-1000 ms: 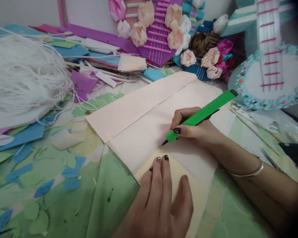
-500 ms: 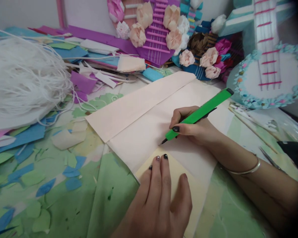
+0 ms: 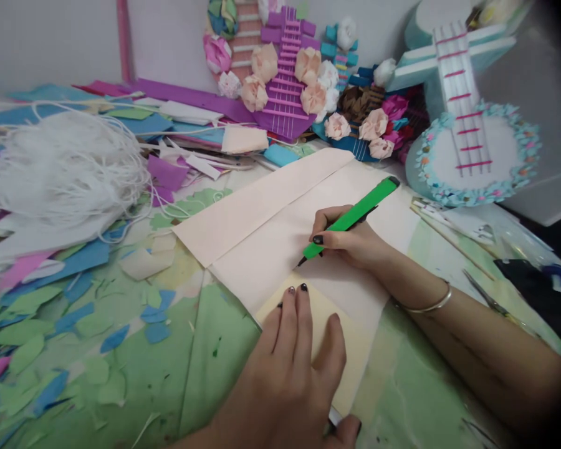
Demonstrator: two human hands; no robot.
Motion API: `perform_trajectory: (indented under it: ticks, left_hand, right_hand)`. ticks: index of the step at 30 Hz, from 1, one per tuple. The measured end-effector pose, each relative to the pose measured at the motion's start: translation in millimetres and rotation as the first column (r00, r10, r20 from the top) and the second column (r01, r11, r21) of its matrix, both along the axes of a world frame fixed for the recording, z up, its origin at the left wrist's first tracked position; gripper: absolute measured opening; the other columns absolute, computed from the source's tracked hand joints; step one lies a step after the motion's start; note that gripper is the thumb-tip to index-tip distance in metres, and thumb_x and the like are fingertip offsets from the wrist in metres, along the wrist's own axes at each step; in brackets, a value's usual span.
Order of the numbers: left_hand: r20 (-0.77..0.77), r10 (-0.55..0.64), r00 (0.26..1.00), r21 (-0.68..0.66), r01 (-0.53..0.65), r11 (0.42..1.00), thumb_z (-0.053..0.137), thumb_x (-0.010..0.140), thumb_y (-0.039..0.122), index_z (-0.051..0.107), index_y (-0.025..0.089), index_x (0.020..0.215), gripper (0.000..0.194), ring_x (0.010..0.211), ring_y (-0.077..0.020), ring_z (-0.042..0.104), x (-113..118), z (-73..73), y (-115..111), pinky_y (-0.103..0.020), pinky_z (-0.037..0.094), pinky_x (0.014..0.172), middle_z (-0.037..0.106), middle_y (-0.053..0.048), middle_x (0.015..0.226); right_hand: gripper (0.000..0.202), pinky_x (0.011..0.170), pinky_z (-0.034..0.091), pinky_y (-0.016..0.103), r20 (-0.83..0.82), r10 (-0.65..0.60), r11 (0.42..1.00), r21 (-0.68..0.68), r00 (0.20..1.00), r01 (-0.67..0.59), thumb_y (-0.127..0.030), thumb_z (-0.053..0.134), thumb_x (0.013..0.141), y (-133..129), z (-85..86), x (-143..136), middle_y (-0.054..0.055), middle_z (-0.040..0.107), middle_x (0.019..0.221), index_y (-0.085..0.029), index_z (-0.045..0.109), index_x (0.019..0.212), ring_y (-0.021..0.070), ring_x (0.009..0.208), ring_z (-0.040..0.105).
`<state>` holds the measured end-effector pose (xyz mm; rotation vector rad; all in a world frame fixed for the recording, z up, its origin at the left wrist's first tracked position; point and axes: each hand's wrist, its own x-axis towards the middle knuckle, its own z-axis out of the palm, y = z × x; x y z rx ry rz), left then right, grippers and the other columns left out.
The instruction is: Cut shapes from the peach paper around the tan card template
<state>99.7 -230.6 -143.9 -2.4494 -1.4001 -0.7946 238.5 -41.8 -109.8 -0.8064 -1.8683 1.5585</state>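
In the head view, my right hand grips a green pen with a dark tip. The tip rests at or just above the pale pink paper, close to the upper corner of a pale yellow sheet. My left hand lies with its fingers stretched out on that yellow sheet, which overlaps the pink paper. Along the pink paper's far side runs a peach strip. Something small, white and dark, shows beside my left thumb; its kind is hidden.
Tangled white string sits at left among coloured paper scraps. Leaf-shaped green and blue cutouts cover the near left. Behind stand a purple paper guitar with paper flowers and a pale blue guitar. Scissors lie at right.
The camera view has tilted up and shifted, showing more of the background. The pen remains in my right hand near the yellow corner. My left thumb now shows at the bottom.
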Motion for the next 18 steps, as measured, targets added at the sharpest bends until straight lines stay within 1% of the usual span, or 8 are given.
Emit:
perform_trajectory:
  ticks: [2,5,6,8,11,14,16,18]
  left_hand:
    - [-0.003,-0.023,1.000,-0.082,0.023,0.996,0.055,0.073,0.062,0.052,0.009,0.129,0.077,0.124,-0.0483,0.043,-1,4.6,0,-0.053,0.041,0.094,0.050,-0.032,0.131]
    - [-0.012,-0.012,1.000,-0.208,0.009,0.978,0.057,0.071,0.066,0.052,0.015,0.131,0.078,0.129,-0.0517,0.034,-5,14.9,-2,-0.064,0.036,0.095,0.047,-0.030,0.134]
    - [-0.014,0.000,1.000,-0.240,-0.003,0.971,0.056,0.072,0.067,0.051,0.017,0.131,0.078,0.130,-0.0522,0.031,-5,18.3,-3,-0.067,0.033,0.096,0.047,-0.028,0.135]
    - [-0.024,0.008,1.000,-0.289,-0.015,0.957,0.052,0.074,0.069,0.050,0.019,0.133,0.077,0.132,-0.0524,0.028,-7,23.9,-4,-0.069,0.030,0.097,0.046,-0.027,0.136]
    - [-0.040,-0.031,0.999,-0.323,0.017,0.946,0.051,0.076,0.068,0.049,0.018,0.134,0.076,0.133,-0.0513,0.027,-7,28.8,-6,-0.067,0.029,0.100,0.045,-0.025,0.137]
    - [-0.054,-0.106,0.993,-0.319,0.083,0.944,0.050,0.078,0.066,0.049,0.017,0.133,0.073,0.133,-0.0494,0.029,-7,30.0,-7,-0.066,0.030,0.100,0.047,-0.024,0.136]
    - [-0.075,-0.161,0.984,-0.294,0.133,0.947,0.050,0.079,0.064,0.051,0.016,0.131,0.070,0.131,-0.0480,0.034,-7,28.8,-8,-0.065,0.033,0.100,0.050,-0.023,0.133]
    - [-0.111,-0.219,0.969,-0.214,0.192,0.958,0.051,0.081,0.059,0.054,0.015,0.127,0.064,0.126,-0.0460,0.042,-6,26.5,-8,-0.062,0.038,0.098,0.054,-0.022,0.128]
  right_hand:
    - [0.017,0.039,0.028,0.017,-0.059,-0.011,0.999,-0.053,0.998,0.008,-0.025,0.072,0.067,0,-0.8,-1,0.000,0.061,0.050,-0.013,0.061,0.062,0.0073,0.042,0.047]
    - [0.025,0.037,0.020,0.017,-0.185,-0.057,0.981,-0.193,0.981,0.021,-0.028,0.073,0.067,-2,-0.9,-3,-0.002,0.057,0.049,-0.014,0.054,0.059,0.0036,0.038,0.036]
    - [0.027,0.037,0.019,0.017,-0.216,-0.074,0.974,-0.224,0.974,0.025,-0.030,0.073,0.066,-2,-0.8,-4,-0.002,0.057,0.049,-0.014,0.052,0.058,0.0031,0.038,0.034]
    - [0.029,0.038,0.020,0.017,-0.255,-0.102,0.969,-0.245,0.962,0.039,-0.031,0.075,0.065,-3,-0.5,-7,-0.002,0.057,0.050,-0.014,0.051,0.059,0.0036,0.040,0.037]
    - [0.027,0.040,0.023,0.017,-0.298,-0.159,0.971,-0.221,0.941,0.094,-0.032,0.075,0.068,-6,0.9,-8,0.000,0.061,0.058,-0.014,0.055,0.066,0.0052,0.046,0.045]
    - [0.023,0.042,0.026,0.018,-0.336,-0.191,0.978,-0.149,0.922,0.148,-0.033,0.071,0.075,-13,5.4,0,0.002,0.065,0.068,-0.013,0.061,0.079,0.0053,0.050,0.047]
    - [0.025,0.043,0.028,0.019,-0.311,-0.193,0.981,-0.074,0.931,0.179,-0.036,0.068,0.079,-23,9.7,10,0.003,0.066,0.070,-0.013,0.064,0.089,0.0057,0.049,0.046]
    - [0.031,0.042,0.031,0.020,-0.233,-0.207,0.977,0.008,0.950,0.215,-0.040,0.066,0.082,-36,14.1,24,0.005,0.069,0.073,-0.014,0.066,0.099,0.0068,0.048,0.048]
